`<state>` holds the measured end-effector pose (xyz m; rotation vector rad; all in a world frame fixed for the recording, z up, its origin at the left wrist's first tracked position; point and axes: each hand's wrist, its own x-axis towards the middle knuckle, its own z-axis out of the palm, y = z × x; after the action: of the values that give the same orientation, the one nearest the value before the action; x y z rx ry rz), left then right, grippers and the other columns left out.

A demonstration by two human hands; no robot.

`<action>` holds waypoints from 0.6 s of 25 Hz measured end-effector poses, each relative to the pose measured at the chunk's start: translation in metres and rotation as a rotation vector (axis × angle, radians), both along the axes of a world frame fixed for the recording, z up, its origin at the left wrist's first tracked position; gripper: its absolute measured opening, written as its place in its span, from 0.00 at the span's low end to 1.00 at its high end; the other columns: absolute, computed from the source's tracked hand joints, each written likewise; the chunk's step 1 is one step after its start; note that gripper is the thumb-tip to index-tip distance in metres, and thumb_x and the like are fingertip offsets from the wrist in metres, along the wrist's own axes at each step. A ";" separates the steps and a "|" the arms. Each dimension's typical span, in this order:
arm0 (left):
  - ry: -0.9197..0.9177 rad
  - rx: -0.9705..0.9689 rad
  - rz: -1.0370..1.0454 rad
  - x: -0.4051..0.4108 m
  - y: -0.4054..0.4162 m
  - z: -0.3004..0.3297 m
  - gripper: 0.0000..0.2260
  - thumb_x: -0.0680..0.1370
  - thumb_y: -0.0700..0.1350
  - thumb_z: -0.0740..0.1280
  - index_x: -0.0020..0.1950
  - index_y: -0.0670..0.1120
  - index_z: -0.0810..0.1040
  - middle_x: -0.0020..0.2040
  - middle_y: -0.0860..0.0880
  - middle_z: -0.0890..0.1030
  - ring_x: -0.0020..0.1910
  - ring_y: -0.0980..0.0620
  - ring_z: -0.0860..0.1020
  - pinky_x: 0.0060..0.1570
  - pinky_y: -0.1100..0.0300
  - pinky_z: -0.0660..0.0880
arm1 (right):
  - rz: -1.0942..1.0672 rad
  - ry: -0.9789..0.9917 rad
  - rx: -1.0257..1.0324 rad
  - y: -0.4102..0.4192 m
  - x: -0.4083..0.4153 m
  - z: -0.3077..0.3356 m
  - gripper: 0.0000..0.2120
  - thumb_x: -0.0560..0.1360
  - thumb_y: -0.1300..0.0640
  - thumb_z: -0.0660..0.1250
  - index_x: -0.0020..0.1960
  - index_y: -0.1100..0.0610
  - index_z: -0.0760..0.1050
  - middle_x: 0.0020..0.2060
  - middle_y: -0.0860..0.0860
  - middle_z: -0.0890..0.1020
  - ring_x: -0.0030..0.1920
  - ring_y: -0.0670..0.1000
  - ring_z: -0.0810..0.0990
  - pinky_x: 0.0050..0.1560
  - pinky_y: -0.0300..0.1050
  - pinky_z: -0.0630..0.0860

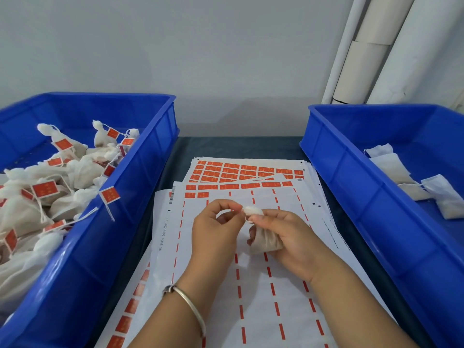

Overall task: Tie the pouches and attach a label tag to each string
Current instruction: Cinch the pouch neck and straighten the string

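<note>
Both forearms come in from the near edge of the bench, a thin metal bangle [187,301] on the left wrist, and they meet over the label sheets [251,285] spread down the middle. Right hand [283,237] has its fingers curled round the belly of a little cloth pouch [263,243], with the bunched white neck poking up just past the thumb. Left hand [216,227] is pinching the string [244,217] right at that neck, thumb and forefinger closed on it, so I'd say this is the tying part and no tag is on this one yet. Looks like a soft, light, squashy thing; it deforms in the grip, so my guess is you hold the body loosely and do the real work at the gathered neck, where the fabric is tight enough to take a knot. The string is thin and probably slippery between fingertips, so a firm pinch close to the knot seems right. Left bin [140,177] along the left edge is piled with finished pouches carrying orange tags [45,189]. Right bin [351,172] on the right edge holds a few flat untied pouches [391,167]. Unused orange labels [226,172] sit toward the far end of the sheets.
</note>
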<state>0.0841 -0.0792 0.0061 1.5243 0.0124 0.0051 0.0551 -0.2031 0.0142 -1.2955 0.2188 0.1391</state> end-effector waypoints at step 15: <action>-0.441 0.519 -0.006 -0.004 0.002 -0.004 0.09 0.72 0.49 0.71 0.51 0.54 0.83 0.40 0.73 0.71 0.46 0.78 0.70 0.45 0.84 0.64 | -0.098 0.045 0.020 -0.004 0.002 -0.002 0.11 0.70 0.52 0.69 0.48 0.57 0.84 0.49 0.55 0.83 0.55 0.54 0.78 0.61 0.52 0.74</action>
<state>0.0797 -0.0774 0.0017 2.0120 -0.3710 0.3634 0.0572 -0.2072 0.0124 -1.2596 0.3183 0.0864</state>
